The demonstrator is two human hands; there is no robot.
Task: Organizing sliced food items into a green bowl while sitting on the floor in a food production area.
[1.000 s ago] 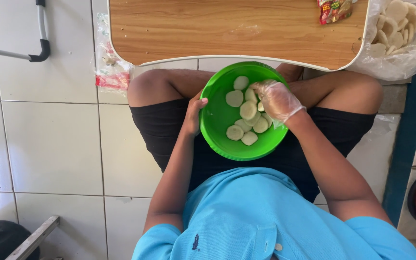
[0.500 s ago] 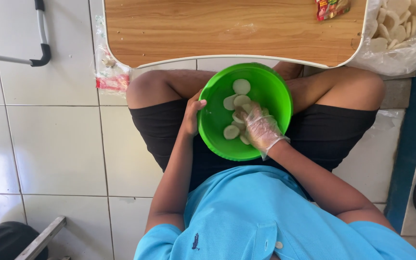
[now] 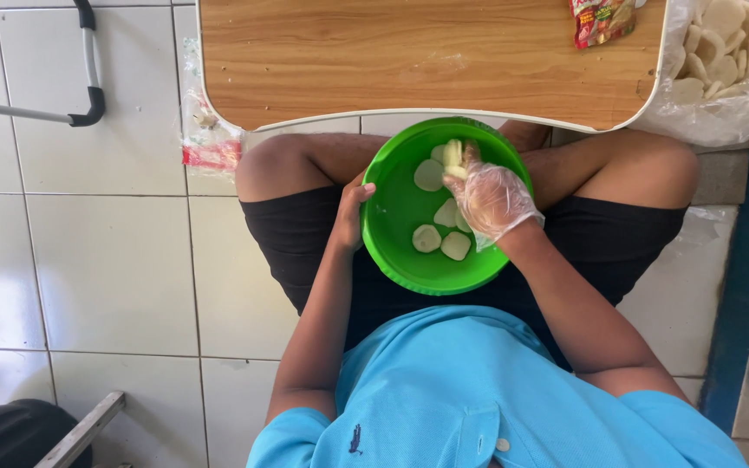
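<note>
On lap, round green plastic bowl (image 3: pixel 409 260) rests between knees, just below edge of wooden tray table (image 3: pixel 392 61). Left hand (image 3: pixel 350 212), bare, grips bowl rim. Right hand (image 3: pixel 491 198), in clear plastic glove, pinches stack of pale round dough discs (image 3: pixel 452 159) at bowl's far side. 4 more discs loose on bowl bottom.

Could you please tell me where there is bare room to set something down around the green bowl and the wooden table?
The wooden table is bare across its left and middle, up to the red packet at its far right corner. The white tiled floor left of the lap is also free. The green bowl is crowded: pale discs, the gloved right hand, and the left hand gripping its rim.
</note>
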